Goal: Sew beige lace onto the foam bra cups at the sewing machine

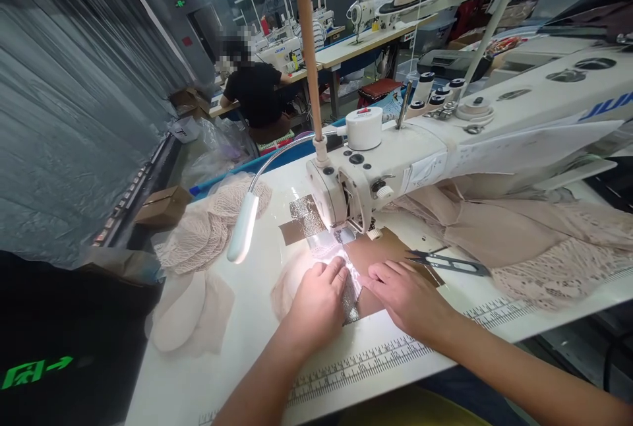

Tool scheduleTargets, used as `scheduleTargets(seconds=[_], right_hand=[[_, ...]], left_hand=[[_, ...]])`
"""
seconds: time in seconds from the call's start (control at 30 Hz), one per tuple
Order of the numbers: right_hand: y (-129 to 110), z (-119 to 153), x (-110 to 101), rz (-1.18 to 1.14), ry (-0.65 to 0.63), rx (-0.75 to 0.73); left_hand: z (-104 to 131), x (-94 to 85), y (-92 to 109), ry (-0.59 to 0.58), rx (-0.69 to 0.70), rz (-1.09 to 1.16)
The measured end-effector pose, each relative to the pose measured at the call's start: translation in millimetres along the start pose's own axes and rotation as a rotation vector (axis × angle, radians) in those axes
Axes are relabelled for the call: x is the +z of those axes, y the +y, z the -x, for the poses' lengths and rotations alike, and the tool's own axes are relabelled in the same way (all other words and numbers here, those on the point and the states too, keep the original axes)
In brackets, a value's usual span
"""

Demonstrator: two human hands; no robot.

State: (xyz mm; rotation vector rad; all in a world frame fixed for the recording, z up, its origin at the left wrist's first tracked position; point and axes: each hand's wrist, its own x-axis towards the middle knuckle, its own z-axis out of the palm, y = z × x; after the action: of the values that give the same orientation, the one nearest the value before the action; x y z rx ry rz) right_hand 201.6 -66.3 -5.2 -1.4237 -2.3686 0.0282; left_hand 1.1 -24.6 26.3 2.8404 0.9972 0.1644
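Note:
Under the head of a white sewing machine (331, 198) lies a light lace piece (352, 274). My left hand (319, 301) rests on it, fingers close together and pressing down just in front of the needle area. To the right, my right hand (403, 294) touches the lace edge with thumb and fingertips drawn together, over a brown plate (370, 254). What either hand pinches is too small to make out. A beige cup-shaped piece (287, 281) sits left of my left hand. Black thread snips (450, 262) lie beyond my right hand.
A lamp (243, 228) on a bent neck stands left of the machine. Stacked lace pieces (198, 238) and beige pads (180, 314) lie on the left, beige lace fabric (534, 235) on the right. A ruler strip (366, 363) runs along the front. Another person (254, 93) sits behind.

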Motion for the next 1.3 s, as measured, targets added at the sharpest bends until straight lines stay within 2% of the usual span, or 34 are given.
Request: scheduleTargets(seconds=[0.33, 0.73, 0.97, 1.3], right_hand=[[-0.9, -9.4, -3.8, 0.009, -0.039, 0.023], [1.4, -20.3, -8.3, 0.009, -0.111, 0.033], [5.9, -36.1, -11.8, -0.005, -0.213, 0.044], [15.1, -55.8, -5.2, 0.019, -0.205, 0.069]], left_hand=[[-5.9, -2.0, -11.1, 0.056, 0.029, 0.038], [-11.7, -1.4, -27.3, -0.019, 0.050, 0.003], [-21.6, -3.1, -39.5, -0.029, 0.060, -0.033], [-38.3, -6.5, -64.0, 0.006, 0.079, -0.073]])
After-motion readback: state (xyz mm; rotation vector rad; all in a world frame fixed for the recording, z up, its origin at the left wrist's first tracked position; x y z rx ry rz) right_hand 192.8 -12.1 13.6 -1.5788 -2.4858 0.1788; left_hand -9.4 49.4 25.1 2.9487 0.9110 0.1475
